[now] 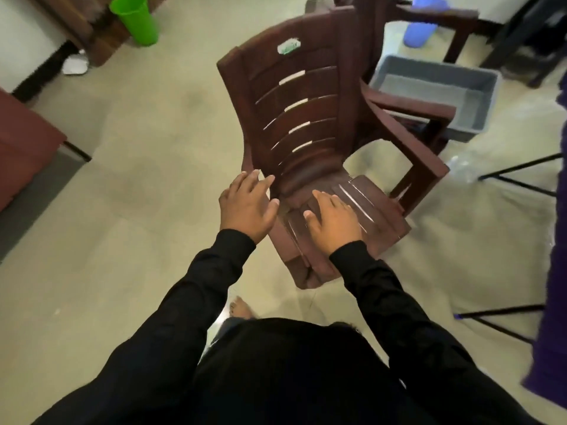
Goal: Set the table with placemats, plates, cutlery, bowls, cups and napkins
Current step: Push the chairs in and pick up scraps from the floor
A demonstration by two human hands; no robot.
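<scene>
A dark brown plastic armchair [300, 118] stands on the pale floor in front of me, its back toward the top of the view. My left hand [247, 205] hovers with spread fingers beside the chair's left edge, where back meets seat. My right hand [333, 217] lies flat, fingers straight, over the chair's seat; I cannot tell whether it touches. Both hands hold nothing. No placemats, plates, cutlery, bowls, cups or napkins are in view.
A grey plastic tub [435, 93] sits on the floor behind the chair's right arm. Further back stand a second brown chair [429, 16], a blue container [420, 29] and a green bin [135, 19]. Purple cloth [552, 271] and black metal legs [518, 176] are at right.
</scene>
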